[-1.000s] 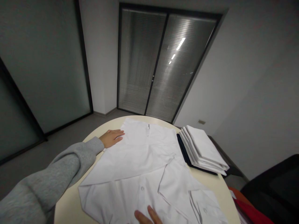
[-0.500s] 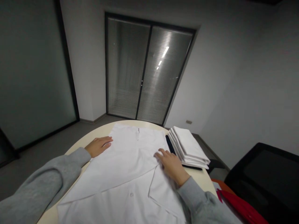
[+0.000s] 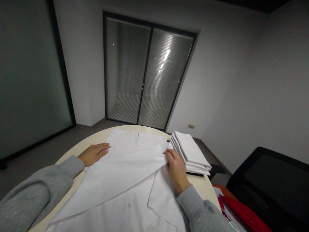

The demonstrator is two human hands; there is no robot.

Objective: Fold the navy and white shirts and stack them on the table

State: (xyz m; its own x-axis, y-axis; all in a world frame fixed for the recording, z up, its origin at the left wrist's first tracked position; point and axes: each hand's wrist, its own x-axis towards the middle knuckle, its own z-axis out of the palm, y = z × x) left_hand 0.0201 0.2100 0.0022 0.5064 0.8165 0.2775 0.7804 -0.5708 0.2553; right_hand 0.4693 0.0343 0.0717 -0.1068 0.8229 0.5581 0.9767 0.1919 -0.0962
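Observation:
A white button-up shirt (image 3: 120,170) lies spread on the round table, with its upper layer folded across at a slant. One button shows on the lower layer. My left hand (image 3: 94,153) rests flat on the shirt's left edge, fingers stretched out. At the right edge, my right hand (image 3: 177,169) pinches the fabric between thumb and fingers and lifts it slightly, drawing creases across the upper layer. Just beyond that hand sits a stack of folded white cloth (image 3: 190,149), on something dark and flat that is mostly covered.
The round cream table (image 3: 80,145) curves away at its far edge. To the right stands a black mesh chair (image 3: 272,180), with a red item (image 3: 243,211) near it. A framed glass door with blinds (image 3: 147,74) is set in the wall ahead.
My right hand has closed on the shirt's right edge and raised it a little, pulling the fabric taut. My left hand stays flat on the shirt. The view has shifted slightly.

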